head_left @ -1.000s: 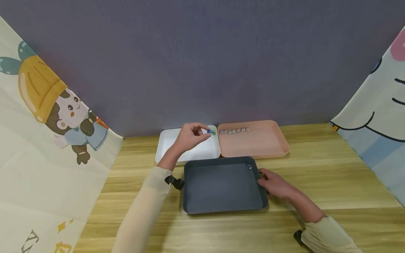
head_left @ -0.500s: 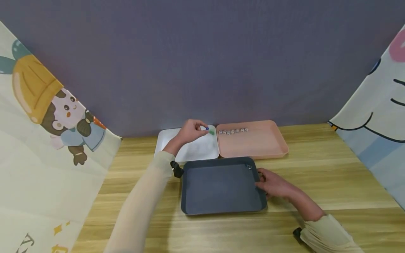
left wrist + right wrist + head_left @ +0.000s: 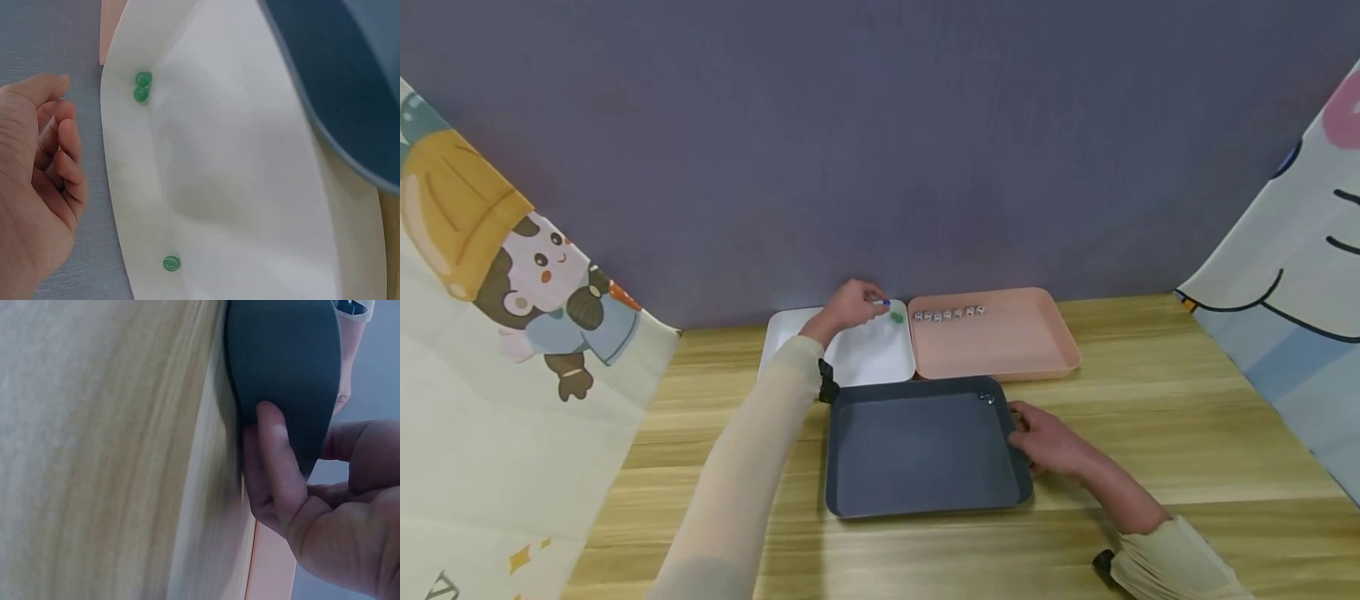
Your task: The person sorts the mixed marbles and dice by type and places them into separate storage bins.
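My left hand (image 3: 852,304) pinches a small blue object (image 3: 886,302) between thumb and fingertips, above the back of the white tray (image 3: 872,358). The fingers hide most of it, so its kind is unclear. Beneath and beside that hand, green marbles lie in the white tray: a touching pair (image 3: 142,86) and a single marble (image 3: 171,263) apart from them. With my right hand (image 3: 1048,439) I grip the right rim of the dark grey tray (image 3: 925,454), the fingers against its outer wall. Small clear, shiny pieces (image 3: 987,398) lie in its far right corner.
Right of the white tray stands a pink tray (image 3: 1000,346), holding a row of several small white-and-dark patterned pieces (image 3: 948,315). All three trays sit close together on a wooden table (image 3: 1150,433). A grey-blue wall (image 3: 880,150) rises directly behind them.
My left hand has moved slightly farther back and left with the blue object, showing more of the green marbles. The right hand keeps its grip on the dark grey tray. The head view has shifted slightly.
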A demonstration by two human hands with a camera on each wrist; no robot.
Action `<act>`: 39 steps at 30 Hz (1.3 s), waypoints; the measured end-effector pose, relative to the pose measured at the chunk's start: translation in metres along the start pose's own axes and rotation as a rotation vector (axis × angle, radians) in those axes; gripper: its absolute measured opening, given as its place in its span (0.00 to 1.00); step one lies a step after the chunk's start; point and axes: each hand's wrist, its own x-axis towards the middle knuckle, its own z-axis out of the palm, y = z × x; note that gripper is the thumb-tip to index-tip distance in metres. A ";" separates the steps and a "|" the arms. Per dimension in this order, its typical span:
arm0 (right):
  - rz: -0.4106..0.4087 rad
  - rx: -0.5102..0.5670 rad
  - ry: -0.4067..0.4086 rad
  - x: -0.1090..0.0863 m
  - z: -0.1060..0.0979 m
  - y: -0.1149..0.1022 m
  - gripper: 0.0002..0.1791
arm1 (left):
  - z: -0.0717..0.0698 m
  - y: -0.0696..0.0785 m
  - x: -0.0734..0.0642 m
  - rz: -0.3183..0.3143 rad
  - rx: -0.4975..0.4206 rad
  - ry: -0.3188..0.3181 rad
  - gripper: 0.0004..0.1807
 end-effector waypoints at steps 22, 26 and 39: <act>-0.012 0.014 0.021 -0.013 0.013 0.001 0.29 | 0.012 -0.013 0.006 -0.032 0.102 -0.071 0.14; 0.002 0.019 0.018 -0.018 0.014 0.001 0.30 | 0.014 -0.010 0.009 -0.038 0.137 -0.130 0.16; 0.024 0.063 -0.013 -0.019 0.020 0.003 0.30 | 0.006 -0.002 0.020 -0.028 0.249 -0.192 0.14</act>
